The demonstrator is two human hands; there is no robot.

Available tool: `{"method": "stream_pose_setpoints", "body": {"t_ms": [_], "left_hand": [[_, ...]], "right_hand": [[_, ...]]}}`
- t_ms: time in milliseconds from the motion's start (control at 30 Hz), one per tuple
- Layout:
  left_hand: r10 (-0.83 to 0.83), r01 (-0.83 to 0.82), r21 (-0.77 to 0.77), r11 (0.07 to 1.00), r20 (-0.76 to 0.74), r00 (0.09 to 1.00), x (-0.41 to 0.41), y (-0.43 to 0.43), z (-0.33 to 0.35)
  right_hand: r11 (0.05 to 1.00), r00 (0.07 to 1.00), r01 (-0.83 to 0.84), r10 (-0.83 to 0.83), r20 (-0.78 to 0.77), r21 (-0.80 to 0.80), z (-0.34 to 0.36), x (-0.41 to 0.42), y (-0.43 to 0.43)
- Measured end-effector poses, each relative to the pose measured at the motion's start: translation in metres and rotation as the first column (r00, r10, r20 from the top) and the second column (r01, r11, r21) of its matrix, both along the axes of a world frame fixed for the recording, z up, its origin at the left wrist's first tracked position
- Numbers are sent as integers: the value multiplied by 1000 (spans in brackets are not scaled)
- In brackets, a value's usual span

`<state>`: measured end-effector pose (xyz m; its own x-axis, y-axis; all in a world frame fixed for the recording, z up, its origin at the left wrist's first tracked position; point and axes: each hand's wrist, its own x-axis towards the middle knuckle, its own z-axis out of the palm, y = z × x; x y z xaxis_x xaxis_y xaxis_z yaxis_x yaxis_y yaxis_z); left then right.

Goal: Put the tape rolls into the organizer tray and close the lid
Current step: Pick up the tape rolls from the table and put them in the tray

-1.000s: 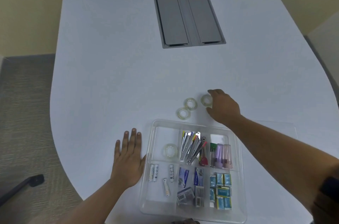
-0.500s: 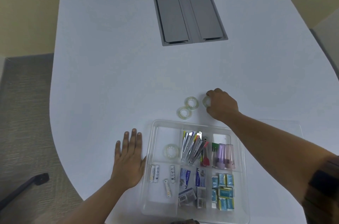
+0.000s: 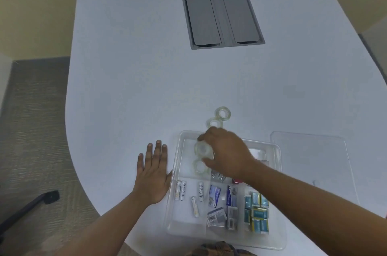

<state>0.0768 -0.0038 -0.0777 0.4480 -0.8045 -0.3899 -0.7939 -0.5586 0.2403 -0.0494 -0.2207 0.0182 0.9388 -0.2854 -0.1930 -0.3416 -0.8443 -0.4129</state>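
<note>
A clear organizer tray (image 3: 178,174) sits at the table's near edge. My right hand (image 3: 226,153) hovers over its far-left compartment, shut on a clear tape roll (image 3: 202,148). Just below, another tape roll (image 3: 200,166) lies in that same compartment. Two more tape rolls rest on the table beyond the tray: one (image 3: 223,113) farther off, one (image 3: 214,123) close to the tray's far rim. My left hand (image 3: 152,174) lies flat on the table, fingers spread, touching the tray's left wall. The clear lid (image 3: 314,159) lies flat to the tray's right.
The tray's other compartments hold batteries (image 3: 181,190), small blue boxes (image 3: 257,212) and staple packs (image 3: 215,194). A grey cable hatch (image 3: 221,12) is set into the white table farther away. A chair leg (image 3: 31,206) shows on the carpet at left.
My right hand closed on the rightmost tape roll on the table, lifted it and carried it back over the tray's far-left compartment. The left hand has stayed put.
</note>
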Motion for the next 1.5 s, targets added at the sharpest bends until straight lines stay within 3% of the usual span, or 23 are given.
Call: {"method": "stream_pose_setpoints", "body": {"t_ms": [167, 367, 600, 733, 900, 1000, 1100, 1233, 1333, 1500], "left_hand": [[4, -3, 18, 1000, -13, 1000, 2, 0, -4], [19, -18, 33, 999, -31, 999, 2, 0, -6], [10, -8, 30, 1000, -43, 999, 2, 0, -4], [6, -3, 50, 999, -55, 998, 2, 0, -3], [24, -20, 46, 999, -89, 996, 6, -1, -2], [116, -125, -67, 990, -128, 985, 11, -6, 5], [247, -272, -276, 922, -121, 961, 21, -30, 26], [275, -339, -421, 841, -207, 939, 27, -88, 59], [226, -297, -348, 889, -230, 947, 17, -140, 73], [165, -186, -101, 977, -183, 969, -4, -206, 71]], "right_hand": [[993, 986, -110, 104, -127, -36, -16, -3, 29], [994, 990, -93, 86, -113, -57, -28, -10, 33], [977, 980, 173, -159, 115, -124, -28, -55, 21], [915, 936, 349, -349, 36, -205, -34, -82, 4], [901, 922, 370, -386, -28, -228, -48, -100, -11], [902, 924, 370, -383, -15, -221, -56, -105, -15], [900, 919, 393, -394, 35, -191, -61, -106, -14], [897, 911, 411, -400, 98, -162, -65, -106, -13], [900, 913, 407, -393, 111, -158, -68, -109, -14], [900, 911, 412, -401, 99, -142, -68, -109, -14]]}}
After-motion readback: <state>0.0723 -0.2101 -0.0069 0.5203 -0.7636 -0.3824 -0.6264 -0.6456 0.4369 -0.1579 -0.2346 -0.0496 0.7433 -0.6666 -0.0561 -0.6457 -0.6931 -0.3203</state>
